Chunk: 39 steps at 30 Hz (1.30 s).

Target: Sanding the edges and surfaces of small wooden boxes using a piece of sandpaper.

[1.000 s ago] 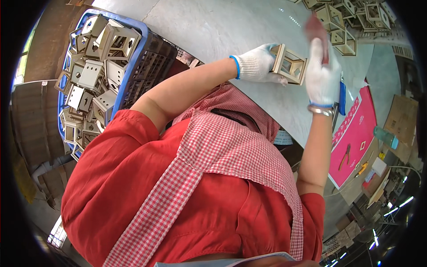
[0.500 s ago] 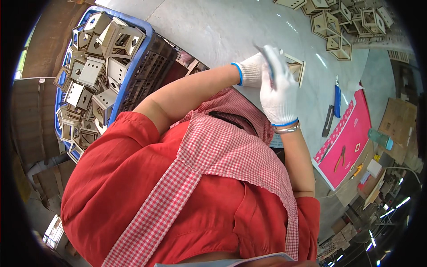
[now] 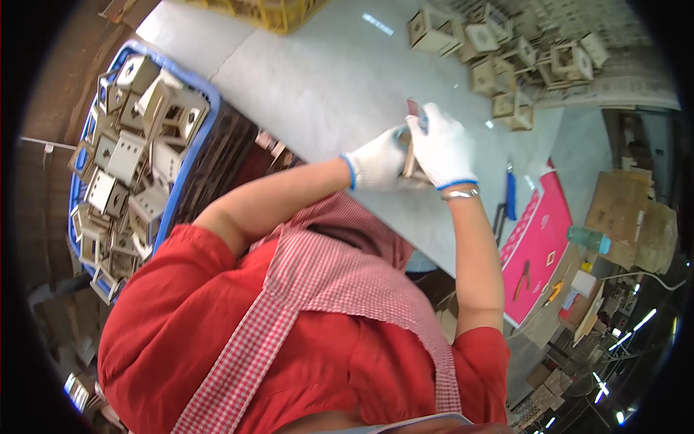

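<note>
Both my hands wear white knit gloves with blue cuffs and meet over the grey tabletop (image 3: 289, 79). My left hand (image 3: 379, 160) is closed on the left side of a small pale wooden box frame (image 3: 410, 165), mostly hidden between the gloves. From above, my right hand (image 3: 446, 148) pinches a thin flat strip (image 3: 413, 107) with a reddish-brown end, which sticks up past the fingers. The strip's exact kind does not show, and its lower part is hidden by the glove.
A blue crate (image 3: 195, 145) heaped with wooden box frames stands at left. More frames (image 3: 495, 72) lie at the far right, and a yellow crate (image 3: 289, 16) at the far edge. Blue-handled tool (image 3: 511, 195), pink sheet (image 3: 535, 249) and pliers (image 3: 522, 281) lie right.
The view has shifted, bringing the yellow crate into sight. Both hands have come closer around the box frame, which is now tilted up between them. The strip has swung more upright.
</note>
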Each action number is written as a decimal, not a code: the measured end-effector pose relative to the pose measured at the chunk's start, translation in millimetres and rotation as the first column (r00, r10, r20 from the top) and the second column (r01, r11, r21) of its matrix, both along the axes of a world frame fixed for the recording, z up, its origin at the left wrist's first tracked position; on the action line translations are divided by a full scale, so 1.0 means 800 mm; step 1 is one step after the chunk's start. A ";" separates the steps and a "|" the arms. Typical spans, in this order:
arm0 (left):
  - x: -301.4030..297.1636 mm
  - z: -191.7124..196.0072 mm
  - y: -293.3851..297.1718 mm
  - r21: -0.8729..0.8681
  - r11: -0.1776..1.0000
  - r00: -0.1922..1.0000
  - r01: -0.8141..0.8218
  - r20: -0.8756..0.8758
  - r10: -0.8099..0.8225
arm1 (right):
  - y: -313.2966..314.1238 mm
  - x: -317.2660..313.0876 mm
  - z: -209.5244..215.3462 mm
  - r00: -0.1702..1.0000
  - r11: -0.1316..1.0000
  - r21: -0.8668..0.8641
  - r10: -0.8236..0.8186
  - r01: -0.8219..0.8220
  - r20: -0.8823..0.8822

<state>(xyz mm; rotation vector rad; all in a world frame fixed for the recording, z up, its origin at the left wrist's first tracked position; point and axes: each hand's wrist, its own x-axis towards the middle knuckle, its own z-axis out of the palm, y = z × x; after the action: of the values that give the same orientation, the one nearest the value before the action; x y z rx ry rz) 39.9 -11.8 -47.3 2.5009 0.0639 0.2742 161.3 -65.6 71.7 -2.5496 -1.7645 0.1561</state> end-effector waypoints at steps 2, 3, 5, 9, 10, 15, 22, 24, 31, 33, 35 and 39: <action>-0.012 0.006 -0.007 -0.046 0.999 0.986 -0.015 0.162 0.023 | 0.022 0.019 0.011 0.989 0.993 -0.117 -0.033 0.017 -0.142; -0.016 0.012 -0.008 -0.082 0.997 0.981 -0.013 0.190 0.028 | 0.027 0.029 0.011 0.976 0.995 -0.098 -0.024 0.002 -0.217; -0.021 0.007 -0.008 -0.084 0.996 0.977 0.004 0.214 0.015 | 0.025 0.020 0.008 0.966 0.991 -0.130 -0.001 -0.034 -0.260; -0.005 0.018 0.001 -0.310 0.950 0.994 0.024 0.112 0.012 | 0.040 0.053 -0.031 0.969 0.961 -0.272 -0.027 -0.042 -0.245; -0.003 0.023 0.001 -0.411 0.912 0.999 0.008 0.044 0.011 | 0.052 0.065 -0.035 0.993 0.959 -0.279 -0.079 0.053 -0.083; -0.001 0.056 -0.004 -0.760 0.488 0.861 -0.429 -0.182 0.474 | 0.024 0.038 0.023 0.979 0.972 0.153 0.159 -0.178 0.129; 0.011 0.094 -0.006 -0.356 0.628 0.721 -0.692 -0.297 0.626 | -0.041 0.059 0.000 0.988 0.935 -0.353 0.079 -0.026 0.134; 0.013 0.078 -0.002 -0.316 0.680 0.749 -0.662 -0.254 0.611 | -0.050 0.022 0.002 0.973 0.983 -0.108 0.163 -0.147 0.162; -0.021 0.058 0.023 -0.662 0.598 0.887 -0.452 -0.261 0.382 | -0.077 0.073 -0.020 0.998 0.969 -0.243 -0.027 0.041 0.061; -0.029 0.065 0.039 -0.678 0.587 0.892 -0.442 -0.260 0.370 | -0.071 0.058 -0.038 0.998 0.996 -0.063 0.070 -0.070 -0.005; -0.043 0.077 0.043 -0.719 0.567 0.911 -0.401 -0.251 0.327 | -0.078 0.025 -0.057 0.962 0.925 0.306 0.259 -0.224 -0.081; -0.047 0.061 0.044 -0.768 0.548 0.936 -0.332 -0.198 0.290 | -0.074 0.046 -0.074 0.924 0.872 0.414 0.350 -0.262 -0.153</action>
<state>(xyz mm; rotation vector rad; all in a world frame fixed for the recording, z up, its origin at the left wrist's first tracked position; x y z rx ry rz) 2.7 23.7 1.7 1.5652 0.5451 0.2534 197.7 -124.6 12.2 -1.8906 -1.8786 0.0862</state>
